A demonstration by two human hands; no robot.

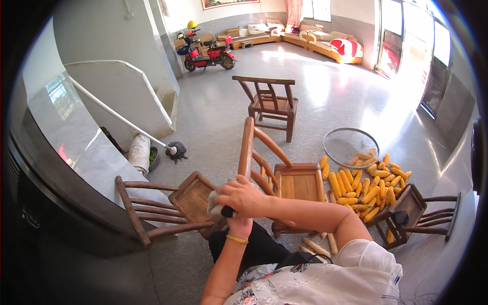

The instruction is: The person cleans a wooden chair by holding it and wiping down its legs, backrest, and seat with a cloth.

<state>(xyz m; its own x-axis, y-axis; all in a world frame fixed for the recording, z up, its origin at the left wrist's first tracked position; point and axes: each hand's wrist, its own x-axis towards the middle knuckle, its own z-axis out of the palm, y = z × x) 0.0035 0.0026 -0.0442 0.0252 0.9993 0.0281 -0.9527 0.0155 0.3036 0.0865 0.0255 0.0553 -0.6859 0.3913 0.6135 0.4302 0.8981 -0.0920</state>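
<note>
A brown wooden chair (298, 182) stands close before me, its back turned to my hands. My right hand (244, 197) is closed over a greyish cloth (214, 204) at the near end of the chair's top rail (246, 150). My left hand (241, 227), with a yellow bracelet at its wrist, is just below the right hand, by the same end of the rail. Its fingers are mostly hidden, so its grip is unclear. A small dark piece (228, 211) shows between the hands; I cannot tell whether it is part of the rail.
A wooden chair (190, 190) is at left, another (275, 103) ahead, a third (411, 206) at right. Corn cobs (371, 187) lie under a metal hoop (325, 146). A mop (176, 150) leans at left, near a rolled white sack (140, 154). A red scooter (209, 57) is parked farther back.
</note>
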